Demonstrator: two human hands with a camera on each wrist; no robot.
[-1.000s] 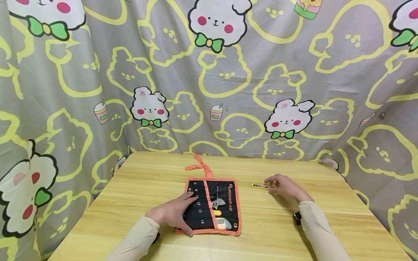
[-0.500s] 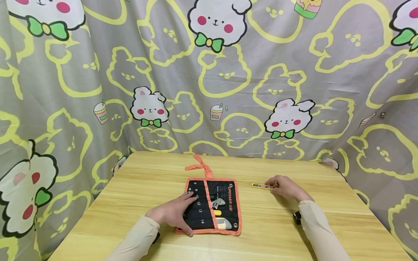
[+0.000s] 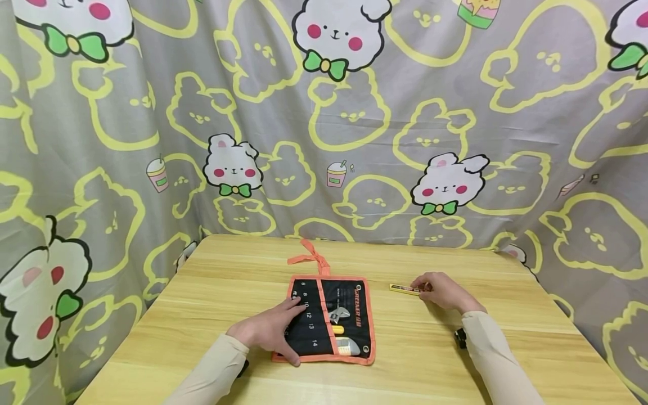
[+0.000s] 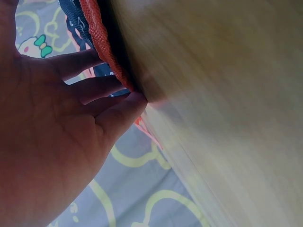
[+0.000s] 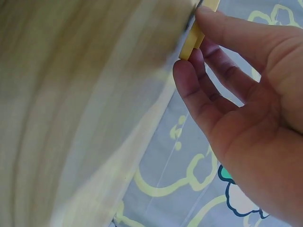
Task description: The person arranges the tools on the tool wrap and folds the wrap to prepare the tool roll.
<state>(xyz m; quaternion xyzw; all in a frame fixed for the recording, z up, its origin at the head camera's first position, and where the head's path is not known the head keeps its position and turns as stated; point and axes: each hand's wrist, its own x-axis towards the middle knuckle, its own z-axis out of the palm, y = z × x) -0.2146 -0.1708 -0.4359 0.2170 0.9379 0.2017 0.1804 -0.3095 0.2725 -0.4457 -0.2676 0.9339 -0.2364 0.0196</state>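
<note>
A black tool pouch (image 3: 349, 295) with orange edging lies flat on the table, its pockets marked with numbers. My left hand (image 3: 268, 328) rests on its left side, fingers spread over the fabric; the left wrist view has the fingertips at the orange edge (image 4: 105, 52). Pockets hold an adjustable wrench (image 3: 338, 315), something with a yellow end (image 3: 337, 329) and a utility knife (image 3: 347, 346). Right of the pouch, my right hand (image 3: 448, 291) pinches the near end of a slim yellow case (image 3: 402, 288) with a dark label. Thumb and fingers hold this case (image 5: 190, 45) at the tabletop.
An orange tie strap (image 3: 316, 259) stretches from the pouch's far edge toward the back of the table. The wooden table (image 3: 405, 365) meets a grey patterned curtain (image 3: 374, 140) behind and at the sides.
My right hand's fingers have shifted slightly to the right along the yellow case and drawn together on it. The left hand and the pouch have stayed in place.
</note>
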